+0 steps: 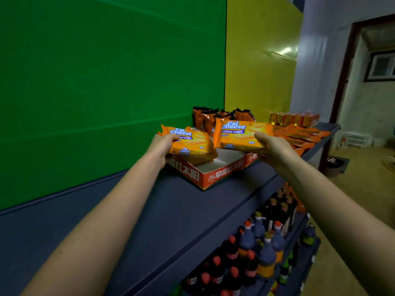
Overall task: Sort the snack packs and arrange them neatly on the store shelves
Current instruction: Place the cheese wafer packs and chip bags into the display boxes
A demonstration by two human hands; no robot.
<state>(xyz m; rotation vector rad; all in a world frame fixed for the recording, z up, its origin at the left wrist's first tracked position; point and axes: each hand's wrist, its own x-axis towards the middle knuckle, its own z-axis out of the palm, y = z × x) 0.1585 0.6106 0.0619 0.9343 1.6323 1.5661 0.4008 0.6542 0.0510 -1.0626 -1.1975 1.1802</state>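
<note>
Left hand (162,143) grips one Cal Cheese wafer pack (190,144); right hand (275,146) grips a second wafer pack (241,135). Both packs are held above the open cardboard tray (205,175) on the top shelf (162,206).

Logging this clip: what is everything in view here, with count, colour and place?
left wafer pack: one, orange, above the tray.
right wafer pack: one, orange, beside the first.
cardboard tray: one, red-orange outside, white inside, on the top shelf.
dark snack packs: several, orange-brown, upright behind the tray.
flat snack packs: many, orange, lying at the shelf's right.
bottles: many, dark, red or orange caps, lower shelves.
top shelf: one, dark blue-grey.
green panel: one, behind the shelf.
yellow panel: one, right of the green.
left hand: grips the left wafer pack.
right hand: grips the right wafer pack.
</note>
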